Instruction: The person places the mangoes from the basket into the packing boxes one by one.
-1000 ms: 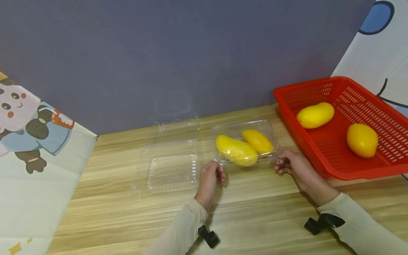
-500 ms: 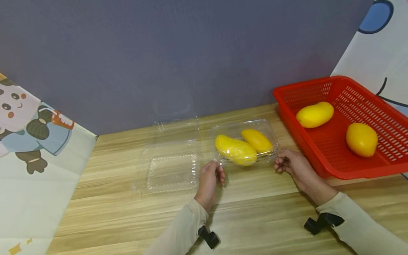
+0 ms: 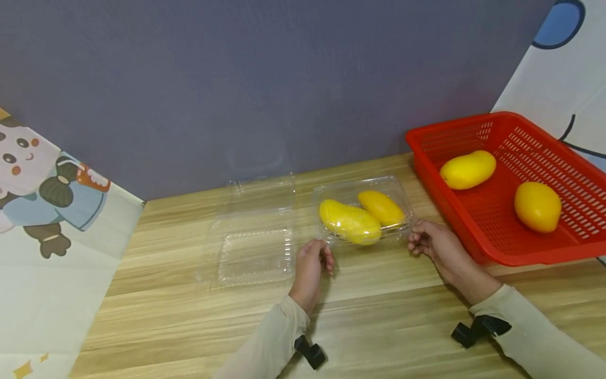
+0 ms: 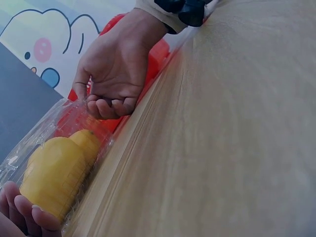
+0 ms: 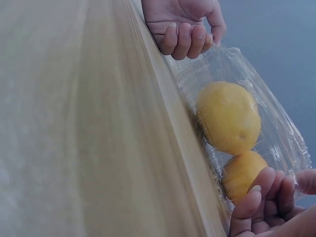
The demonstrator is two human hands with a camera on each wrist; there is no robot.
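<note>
Two yellow mangoes, a larger one (image 3: 350, 221) and a smaller one (image 3: 381, 208), lie inside a clear plastic clamshell box (image 3: 401, 196), its lid down over them. My left hand (image 3: 310, 268) pinches the box's near left corner between thumb and curled fingers. At the near right corner, my right hand (image 3: 440, 250) pinches the plastic edge the same way. The right wrist view shows the left thumb and forefinger meeting at the box's edge, beside the larger mango (image 5: 229, 116). In the left wrist view, the right hand (image 4: 116, 69) grips the far corner.
A second clear clamshell box (image 3: 255, 255) stands open on the left of the wooden table (image 3: 180, 326), lid leaning back. To the right is a red perforated basket (image 3: 454, 216) holding two more mangoes, one (image 3: 468, 170) behind the other (image 3: 537, 207). A grey wall (image 3: 213, 95) bounds the back.
</note>
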